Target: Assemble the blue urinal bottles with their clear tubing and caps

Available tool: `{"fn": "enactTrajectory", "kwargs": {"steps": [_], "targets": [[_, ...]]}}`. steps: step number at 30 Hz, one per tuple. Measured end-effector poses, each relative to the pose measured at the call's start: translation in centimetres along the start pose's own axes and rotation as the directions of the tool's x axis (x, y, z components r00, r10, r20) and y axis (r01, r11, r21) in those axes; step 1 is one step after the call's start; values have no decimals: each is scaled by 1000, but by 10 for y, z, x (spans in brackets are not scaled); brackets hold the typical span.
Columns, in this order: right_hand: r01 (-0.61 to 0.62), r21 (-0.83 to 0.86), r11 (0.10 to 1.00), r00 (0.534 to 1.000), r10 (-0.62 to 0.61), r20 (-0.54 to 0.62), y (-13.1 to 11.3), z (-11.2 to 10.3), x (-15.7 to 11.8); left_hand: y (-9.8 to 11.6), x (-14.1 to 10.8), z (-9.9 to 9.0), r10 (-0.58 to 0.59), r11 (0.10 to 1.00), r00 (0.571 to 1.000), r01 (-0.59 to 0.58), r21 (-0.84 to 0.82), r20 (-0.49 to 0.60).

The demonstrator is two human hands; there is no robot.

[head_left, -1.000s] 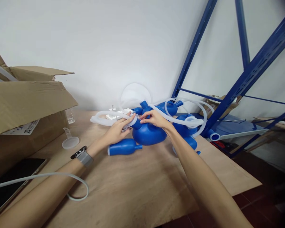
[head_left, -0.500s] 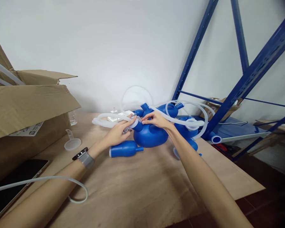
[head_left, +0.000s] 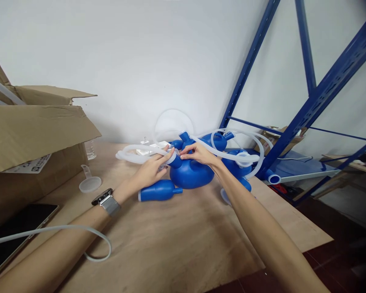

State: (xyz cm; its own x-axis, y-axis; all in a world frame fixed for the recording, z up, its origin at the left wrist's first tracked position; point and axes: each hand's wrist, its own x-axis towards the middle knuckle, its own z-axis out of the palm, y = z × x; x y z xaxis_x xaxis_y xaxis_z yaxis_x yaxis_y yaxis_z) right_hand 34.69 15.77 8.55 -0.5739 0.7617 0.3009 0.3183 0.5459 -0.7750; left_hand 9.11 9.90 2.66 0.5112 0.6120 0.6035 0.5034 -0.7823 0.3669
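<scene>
A rounded blue plastic bottle (head_left: pixel 191 175) with a slanted neck rests on the wooden table in front of me. My left hand (head_left: pixel 151 169), with a watch on the wrist, is closed around the white collar (head_left: pixel 171 156) at the neck's mouth. Thumb and fingertips of my right hand (head_left: pixel 198 154) are pinched at the neck's upper rim, by a clear, lid-like piece (head_left: pixel 177 152); the exact grip is too small to make out. A translucent hose (head_left: pixel 140 149) loops behind my left hand. Below the hands lies a smaller blue bottle (head_left: pixel 158 190) on its side.
More blue bottles (head_left: pixel 236 158) and coiled hoses (head_left: pixel 259 142) crowd the right and back. At left stand an open cardboard box (head_left: pixel 45 126), a clear scoop-shaped piece (head_left: pixel 90 184) and a phone (head_left: pixel 27 219). A blue metal rack (head_left: pixel 295 118) rises at right.
The whole view has shifted slightly, with everything a little further left. Both hands keep their hold at the bottle's neck.
</scene>
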Motion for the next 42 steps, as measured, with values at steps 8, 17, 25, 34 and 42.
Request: {"fn": "enactTrajectory", "kwargs": {"steps": [8,17,25,34,42], "targets": [[-48,-48,998,983,56,173,-7,-8,17,1,0,-2,-2,999,1000,2,47,20],[39,-70,997,996,-34,81,-4,0,4,-3,3,-21,13,986,987,-39,160,162],[209,-455,865,894,-358,-270,-8,42,-24,5,4,-48,-15,972,963,-49,229,270],[305,-682,665,889,-456,-47,-19,113,-73,13,7,-86,-86,990,931,40,135,355],[358,-731,581,923,-341,181,-16,117,-78,58,8,-127,-179,926,916,280,-253,360]]}}
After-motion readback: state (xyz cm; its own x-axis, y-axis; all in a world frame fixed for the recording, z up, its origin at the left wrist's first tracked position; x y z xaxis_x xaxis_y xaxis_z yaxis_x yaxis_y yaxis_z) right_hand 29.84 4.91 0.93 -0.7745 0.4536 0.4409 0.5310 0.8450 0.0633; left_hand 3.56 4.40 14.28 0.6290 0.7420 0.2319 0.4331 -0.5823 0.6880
